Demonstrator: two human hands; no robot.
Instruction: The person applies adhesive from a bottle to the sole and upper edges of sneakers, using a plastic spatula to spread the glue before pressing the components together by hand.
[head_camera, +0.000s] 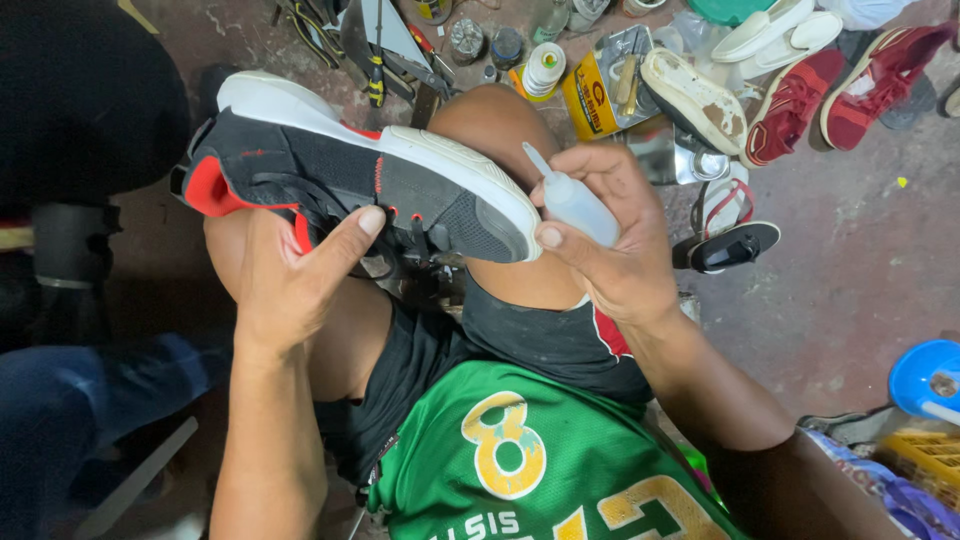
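Nearest the camera is a green jersey with yellow figures, above black shorts. The left hand comes up from below and grips a black sneaker with red trim and a white sole — the thumb lies along the upper, the other fingers are wrapped round the far side, out of sight. The sneaker rests across the person's bare knees, sole side turned away, toe to the right. Just beside that toe, the right hand is closed around a small white squeeze bottle, thumb pressed on its lower end, its thin nozzle pointing up and left, close to the sole edge without clearly touching it.

Farther out on the stained floor lie a black sandal, a worn white shoe, a pair of red shoes and a yellow can — tools and small jars sit beyond. A blue tub shows at the right edge.
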